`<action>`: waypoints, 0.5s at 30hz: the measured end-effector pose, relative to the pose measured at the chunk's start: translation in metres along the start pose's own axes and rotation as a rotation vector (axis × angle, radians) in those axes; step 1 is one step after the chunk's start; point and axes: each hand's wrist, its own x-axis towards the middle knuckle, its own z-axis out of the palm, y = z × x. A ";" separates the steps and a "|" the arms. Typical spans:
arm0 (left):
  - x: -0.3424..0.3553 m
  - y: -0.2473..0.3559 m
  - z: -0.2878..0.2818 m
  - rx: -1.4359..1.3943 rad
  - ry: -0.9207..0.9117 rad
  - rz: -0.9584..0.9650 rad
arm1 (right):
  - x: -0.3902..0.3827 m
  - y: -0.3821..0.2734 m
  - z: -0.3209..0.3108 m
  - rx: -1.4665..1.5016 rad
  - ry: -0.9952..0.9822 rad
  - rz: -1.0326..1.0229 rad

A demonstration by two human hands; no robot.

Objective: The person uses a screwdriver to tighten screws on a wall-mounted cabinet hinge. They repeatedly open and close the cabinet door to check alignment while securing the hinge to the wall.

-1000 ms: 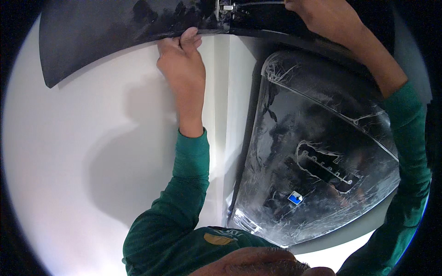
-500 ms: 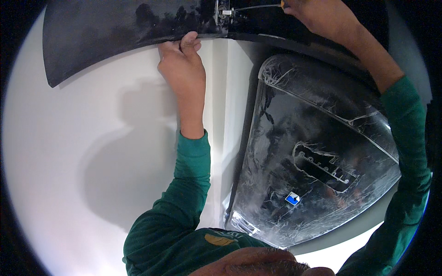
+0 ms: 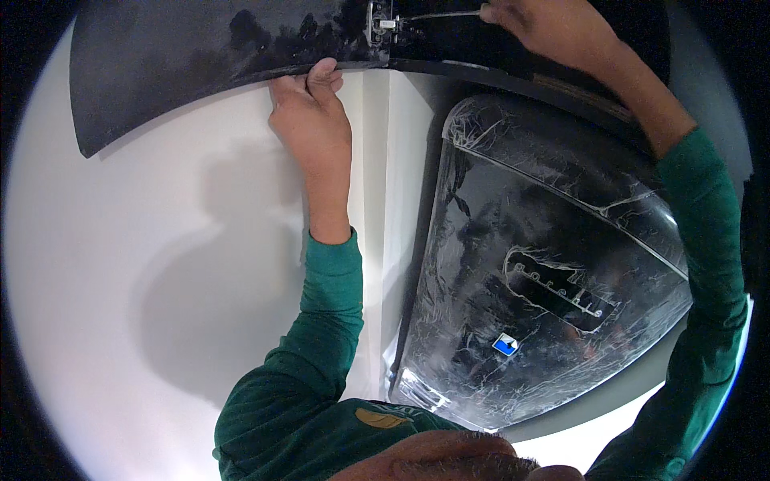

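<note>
A black cabinet door (image 3: 160, 72), smudged and dusty, spans the top left of the head view. My left hand (image 3: 311, 128) is at its lower edge, fingers closed against the edge and partly hidden by it. A metal hinge (image 3: 383, 26) joins the door to the dark cabinet part on the right. My right hand (image 3: 561, 36) is wrapped round a screwdriver (image 3: 445, 14), whose thin shaft reaches left to the hinge. Its handle is hidden in the fist, and whether the tip sits in a screw is too small to tell.
Below the cabinet, a black cooker hood (image 3: 473, 256) in wrinkled clear film hangs on the right, with a small blue-and-white sticker (image 3: 506, 345). A white wall (image 3: 96, 280) lies on the left, and a pale vertical strip (image 3: 373, 184) runs between wall and hood.
The whole view has shifted slightly. My right hand has turned around the screwdriver, and the orange bit of handle that showed before is hidden. My left hand stays at the door's edge.
</note>
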 end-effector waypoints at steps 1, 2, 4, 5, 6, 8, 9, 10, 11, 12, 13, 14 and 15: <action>-0.001 -0.001 -0.005 0.042 -0.005 0.006 | 0.006 -0.010 -0.003 0.289 -0.139 0.260; -0.008 0.009 0.031 -0.117 -0.035 -0.025 | -0.014 0.001 -0.031 0.285 -0.198 0.461; 0.000 -0.004 0.004 -0.025 0.034 -0.021 | 0.014 0.006 -0.005 0.594 -0.344 0.555; 0.000 -0.004 0.002 -0.005 0.021 -0.038 | 0.014 -0.011 -0.018 0.345 -0.400 0.535; 0.001 -0.003 -0.001 0.014 0.007 -0.054 | 0.009 -0.004 -0.012 0.205 -0.254 0.257; 0.001 -0.001 -0.002 -0.004 -0.001 -0.065 | -0.004 0.008 0.004 -0.082 0.039 -0.295; 0.001 0.000 -0.001 -0.041 0.006 -0.060 | -0.009 0.006 0.001 -0.383 0.006 -0.306; 0.001 0.001 0.000 -0.075 0.013 -0.054 | -0.010 0.005 0.002 -0.428 0.011 -0.309; 0.000 0.002 0.003 -0.072 0.000 -0.057 | -0.009 0.005 0.005 -0.478 0.014 -0.314; -0.002 0.003 0.005 -0.068 -0.013 -0.060 | -0.007 0.004 0.006 -0.528 0.017 -0.319; -0.003 0.003 0.007 -0.064 -0.027 -0.063 | -0.006 0.003 0.001 -0.370 -0.018 -0.189; -0.003 0.005 0.006 -0.041 -0.026 -0.070 | -0.007 -0.001 -0.008 -0.201 -0.050 -0.056; -0.003 0.008 0.006 -0.019 -0.027 -0.078 | -0.008 -0.005 -0.013 -0.032 -0.083 0.079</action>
